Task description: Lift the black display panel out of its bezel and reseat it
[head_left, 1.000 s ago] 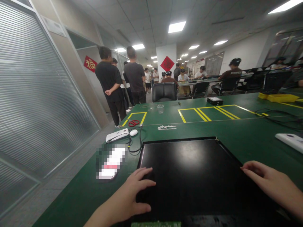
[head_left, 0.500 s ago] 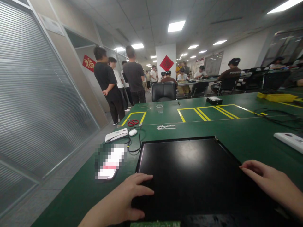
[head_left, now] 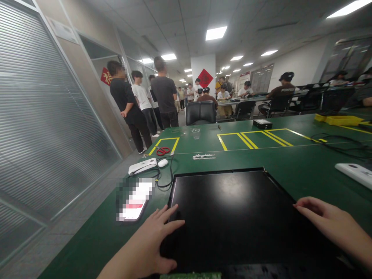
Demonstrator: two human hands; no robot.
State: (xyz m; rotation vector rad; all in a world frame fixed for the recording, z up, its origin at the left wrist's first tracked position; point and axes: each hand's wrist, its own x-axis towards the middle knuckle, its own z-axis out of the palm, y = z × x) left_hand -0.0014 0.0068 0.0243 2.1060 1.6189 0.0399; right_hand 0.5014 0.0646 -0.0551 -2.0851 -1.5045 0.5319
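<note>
A flat black display panel point(head_left: 232, 221) in a dark frame lies before me on the green table. My left hand point(head_left: 158, 236) is over its left edge, fingers spread and thumb apart, gripping nothing. At the panel's right edge, my right hand point(head_left: 322, 215) is closed, with thumb and fingertips pinching the rim. A strip of green circuit board point(head_left: 190, 276) shows along the bottom of the view, below the panel. The panel's near edge is dark and hard to make out.
Left of the panel are a phone point(head_left: 135, 203), a white power bank point(head_left: 142, 166) with a black cable, and red-handled scissors point(head_left: 163, 151). Beyond stand a clear cup point(head_left: 196, 133) and a black box point(head_left: 262, 123). A white device point(head_left: 356, 174) lies right. People stand and sit farther off.
My left hand has shifted slightly up and its fingers have spread wider along the panel's left edge. My right hand stays at the right rim. The panel looks unmoved.
</note>
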